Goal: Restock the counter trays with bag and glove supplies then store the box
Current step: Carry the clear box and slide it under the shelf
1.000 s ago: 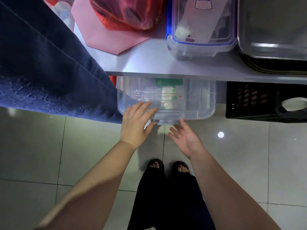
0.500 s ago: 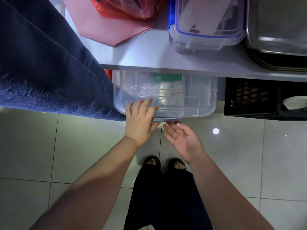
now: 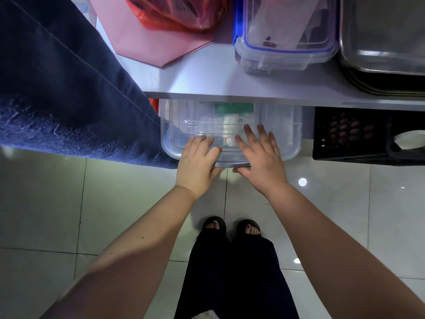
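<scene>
A clear plastic storage box with a clear lid sits on the floor, half under the white counter. Green and white packets show through its lid. My left hand lies on the lid's front left, fingers spread, thumb at the front rim. My right hand rests flat on the lid's front middle, fingers straight, thumb under the front lip. Both hands press on the box; neither curls round it.
A black plastic crate stands to the box's right under the counter. On the counter are a blue-rimmed clear container, a steel tray, a red bag and pink paper. Dark blue cloth hangs at left. My feet stand on pale tiles.
My right hand turned from palm-up below the box's front edge to palm-down on the lid. My left hand stayed on the lid's front left.
</scene>
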{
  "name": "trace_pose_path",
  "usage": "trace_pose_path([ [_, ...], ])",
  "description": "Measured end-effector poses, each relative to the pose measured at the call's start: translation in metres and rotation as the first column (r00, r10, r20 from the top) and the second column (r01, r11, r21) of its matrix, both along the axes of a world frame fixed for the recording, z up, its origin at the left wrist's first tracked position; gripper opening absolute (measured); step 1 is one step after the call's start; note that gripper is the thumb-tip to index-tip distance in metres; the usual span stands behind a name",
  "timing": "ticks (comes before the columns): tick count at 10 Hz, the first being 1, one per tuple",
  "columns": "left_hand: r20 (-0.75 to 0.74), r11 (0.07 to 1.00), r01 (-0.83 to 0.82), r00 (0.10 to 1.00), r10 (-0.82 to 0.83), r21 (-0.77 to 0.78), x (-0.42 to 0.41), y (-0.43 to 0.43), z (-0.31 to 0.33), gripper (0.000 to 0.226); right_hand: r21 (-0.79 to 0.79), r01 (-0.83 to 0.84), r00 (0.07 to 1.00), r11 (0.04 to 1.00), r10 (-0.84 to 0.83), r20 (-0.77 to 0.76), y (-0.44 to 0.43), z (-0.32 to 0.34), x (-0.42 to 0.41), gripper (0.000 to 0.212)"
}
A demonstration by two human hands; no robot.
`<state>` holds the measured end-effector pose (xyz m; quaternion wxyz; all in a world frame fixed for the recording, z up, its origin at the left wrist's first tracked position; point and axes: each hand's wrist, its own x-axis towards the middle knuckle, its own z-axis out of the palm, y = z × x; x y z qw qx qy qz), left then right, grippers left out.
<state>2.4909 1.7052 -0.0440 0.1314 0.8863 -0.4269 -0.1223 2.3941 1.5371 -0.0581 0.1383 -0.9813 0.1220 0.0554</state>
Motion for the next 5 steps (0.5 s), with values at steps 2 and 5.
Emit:
trace_pose_path([
  [2, 0.002, 0.999, -0.005, 1.000, 0.005, -0.048, 0.005, -0.002, 0.005, 0.033, 0.092, 0.044, 0.998, 0.995, -0.048, 0.038, 0.001, 0.003, 0.002, 0.064],
  [5, 0.088, 1.000, -0.010, 0.996, 0.008, 0.030, -0.004, -0.023, 0.069, 0.043, 0.223, 0.168, 0.985, 0.960, -0.171, -0.009, -0.004, 0.071, 0.007, 0.060],
])
